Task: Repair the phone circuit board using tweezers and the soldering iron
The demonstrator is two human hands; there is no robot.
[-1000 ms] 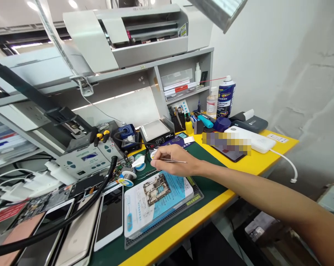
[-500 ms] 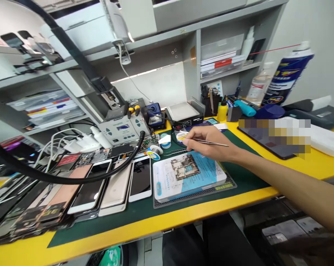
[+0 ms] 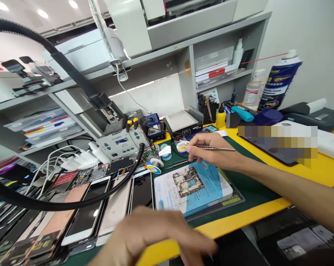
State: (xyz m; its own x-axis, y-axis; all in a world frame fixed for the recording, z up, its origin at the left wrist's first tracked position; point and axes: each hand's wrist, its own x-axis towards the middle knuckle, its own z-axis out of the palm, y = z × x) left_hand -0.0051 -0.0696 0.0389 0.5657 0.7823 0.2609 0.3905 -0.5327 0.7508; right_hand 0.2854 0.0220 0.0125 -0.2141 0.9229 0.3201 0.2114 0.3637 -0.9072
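My right hand (image 3: 208, 149) is closed around slim metal tweezers (image 3: 223, 149), which point back to the right over the wrist. It hovers at the back edge of a blue and white pad or box (image 3: 211, 195). On that lies a bare phone circuit board (image 3: 188, 182) with cut-out areas. More tweezers (image 3: 176, 163) rest on the green mat just behind. My left hand (image 3: 155, 236), blurred by motion, is over the table's front edge, fingers stretched to the right and nothing visible in them. It partly hides a white phone (image 3: 141, 190).
Phones and phone parts (image 3: 53, 218) crowd the left, under a black hose (image 3: 81, 205) from a soldering station (image 3: 122, 142). A solder spool (image 3: 155, 166) sits behind the pad. To the right are a dark phone (image 3: 266, 147) and a blue spray can (image 3: 279, 85).
My left hand has come into view from below, in front of the phones. The right hand stays behind the board with the tweezers, and the camera view has shifted slightly.
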